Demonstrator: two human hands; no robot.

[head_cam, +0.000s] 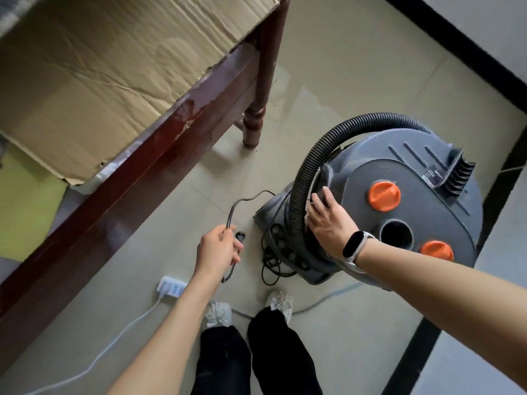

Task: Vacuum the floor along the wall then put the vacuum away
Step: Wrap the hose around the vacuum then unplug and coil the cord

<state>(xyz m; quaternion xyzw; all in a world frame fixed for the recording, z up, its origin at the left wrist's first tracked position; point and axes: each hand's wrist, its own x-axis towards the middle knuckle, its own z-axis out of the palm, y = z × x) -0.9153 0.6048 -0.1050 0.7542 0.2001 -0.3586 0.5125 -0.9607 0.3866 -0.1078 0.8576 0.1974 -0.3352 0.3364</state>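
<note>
A grey canister vacuum with orange knobs stands on the tiled floor to the right. Its black ribbed hose arcs over the front of the body. My right hand, with a dark band on the wrist, rests on the vacuum's top by the hose, fingers bent over the edge. My left hand grips the vacuum's black power cord, which loops up and right toward the vacuum. The plug hangs just beside my fingers. More cord lies coiled at the vacuum's base.
A white power strip with its white lead lies on the floor by my left foot. A dark wooden bed frame covered with cardboard fills the left. The wall with a black skirting runs along the upper right. A thin cable crosses behind my shoes.
</note>
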